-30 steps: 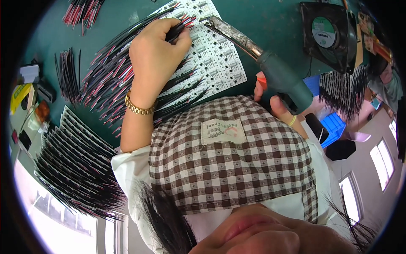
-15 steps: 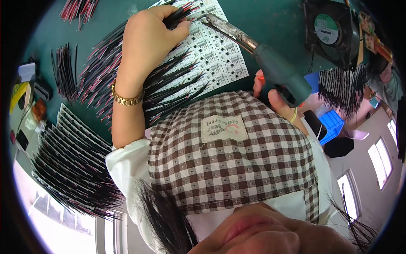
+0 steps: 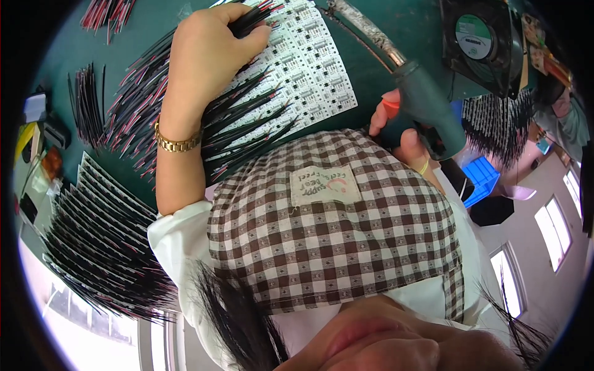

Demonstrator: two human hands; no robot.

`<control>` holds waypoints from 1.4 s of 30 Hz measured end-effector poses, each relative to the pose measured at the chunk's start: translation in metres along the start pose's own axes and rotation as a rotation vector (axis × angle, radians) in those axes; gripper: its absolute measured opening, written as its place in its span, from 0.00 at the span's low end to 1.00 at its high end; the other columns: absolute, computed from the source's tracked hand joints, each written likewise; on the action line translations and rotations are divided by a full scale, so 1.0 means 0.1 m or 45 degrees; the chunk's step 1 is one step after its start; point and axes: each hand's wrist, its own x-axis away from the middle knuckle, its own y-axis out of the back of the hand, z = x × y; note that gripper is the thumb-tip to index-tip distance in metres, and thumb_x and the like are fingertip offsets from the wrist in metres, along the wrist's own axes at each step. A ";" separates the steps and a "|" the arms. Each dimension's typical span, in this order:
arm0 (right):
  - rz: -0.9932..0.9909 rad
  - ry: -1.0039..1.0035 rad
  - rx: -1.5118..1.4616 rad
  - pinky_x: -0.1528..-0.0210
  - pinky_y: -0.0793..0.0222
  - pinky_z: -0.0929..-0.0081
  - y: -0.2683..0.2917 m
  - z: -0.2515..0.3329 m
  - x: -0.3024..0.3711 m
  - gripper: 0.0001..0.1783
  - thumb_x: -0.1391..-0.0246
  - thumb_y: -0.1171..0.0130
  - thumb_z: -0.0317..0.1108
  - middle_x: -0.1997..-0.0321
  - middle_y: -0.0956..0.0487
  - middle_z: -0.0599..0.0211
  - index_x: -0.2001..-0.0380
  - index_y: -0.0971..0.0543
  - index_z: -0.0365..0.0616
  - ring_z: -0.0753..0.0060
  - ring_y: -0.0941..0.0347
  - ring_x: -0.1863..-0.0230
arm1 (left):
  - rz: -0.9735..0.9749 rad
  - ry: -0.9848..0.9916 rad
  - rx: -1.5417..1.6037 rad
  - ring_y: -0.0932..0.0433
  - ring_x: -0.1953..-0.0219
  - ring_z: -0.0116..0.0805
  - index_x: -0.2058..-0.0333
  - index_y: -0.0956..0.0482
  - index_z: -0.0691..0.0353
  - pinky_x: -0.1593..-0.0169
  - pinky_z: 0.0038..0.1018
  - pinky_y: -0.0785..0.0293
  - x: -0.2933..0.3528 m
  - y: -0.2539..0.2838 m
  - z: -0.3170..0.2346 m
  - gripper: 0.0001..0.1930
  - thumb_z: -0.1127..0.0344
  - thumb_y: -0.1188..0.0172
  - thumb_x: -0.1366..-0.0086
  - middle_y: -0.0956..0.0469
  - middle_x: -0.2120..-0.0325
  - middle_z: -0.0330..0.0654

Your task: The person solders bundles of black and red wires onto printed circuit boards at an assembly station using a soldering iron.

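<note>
My left hand (image 3: pixel 207 59), with a gold watch at its wrist, pinches a bundle of thin black wires (image 3: pixel 252 23) with red ends between thumb and fingers. It rests over the upper left part of a white circuit board panel (image 3: pixel 318 71), across which more rows of wires (image 3: pixel 247 123) lie. My right hand (image 3: pixel 411 145) is wrapped round a dark green soldering gun (image 3: pixel 430 102) with a red trigger; the gun's body hides part of the fingers. The gun's long metal tip points up and left, just beyond the panel's upper right edge, apart from the wires.
A black fan (image 3: pixel 479 40) stands at the far right. Wired boards hang in stacks at the left (image 3: pixel 102 241) and right (image 3: pixel 498 127). Loose wire bundles (image 3: pixel 90 105) lie on the green table (image 3: pixel 59 59). A blue crate (image 3: pixel 479 179) sits low at right.
The soldering gun has moved right, its tip drawing away from the wires and the panel. My left hand keeps its pinch, and the whole view has shifted slightly.
</note>
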 end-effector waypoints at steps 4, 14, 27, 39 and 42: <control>0.013 0.005 0.002 0.63 0.34 0.74 0.04 -0.07 0.03 0.39 0.54 0.39 0.59 0.68 0.30 0.63 0.50 0.34 0.37 0.72 0.31 0.67 | 0.067 0.042 0.108 0.32 0.79 0.18 0.66 0.21 0.70 0.73 0.19 0.33 -0.01 0.03 0.01 0.16 0.62 0.33 0.48 0.25 0.83 0.36; 0.251 -0.171 0.033 0.53 0.34 0.75 0.16 -0.01 0.05 0.19 0.46 0.45 0.34 0.61 0.24 0.66 0.53 0.29 0.37 0.74 0.29 0.59 | 0.105 -0.080 0.032 0.34 0.79 0.17 0.69 0.20 0.68 0.73 0.19 0.34 -0.02 0.04 0.06 0.13 0.63 0.34 0.48 0.26 0.84 0.35; 0.153 -0.124 0.084 0.54 0.34 0.74 0.17 -0.17 0.06 0.15 0.46 0.43 0.39 0.62 0.23 0.70 0.59 0.24 0.40 0.74 0.28 0.59 | -0.031 -0.238 -0.146 0.29 0.79 0.21 0.67 0.20 0.69 0.71 0.22 0.30 -0.03 -0.02 0.08 0.17 0.62 0.32 0.50 0.22 0.80 0.43; 0.148 0.043 -0.030 0.56 0.33 0.74 0.06 -0.13 0.21 0.19 0.47 0.41 0.40 0.64 0.24 0.67 0.57 0.25 0.39 0.74 0.29 0.62 | 0.025 -0.199 -0.100 0.31 0.81 0.22 0.68 0.20 0.69 0.73 0.23 0.32 0.11 0.08 -0.07 0.16 0.61 0.33 0.50 0.24 0.83 0.42; -0.011 0.052 -0.324 0.59 0.34 0.75 0.01 -0.25 0.32 0.25 0.48 0.40 0.44 0.65 0.26 0.67 0.52 0.29 0.40 0.74 0.31 0.65 | 0.013 -0.214 -0.077 0.32 0.82 0.22 0.69 0.21 0.69 0.74 0.23 0.32 0.13 0.07 -0.10 0.16 0.61 0.33 0.49 0.25 0.84 0.42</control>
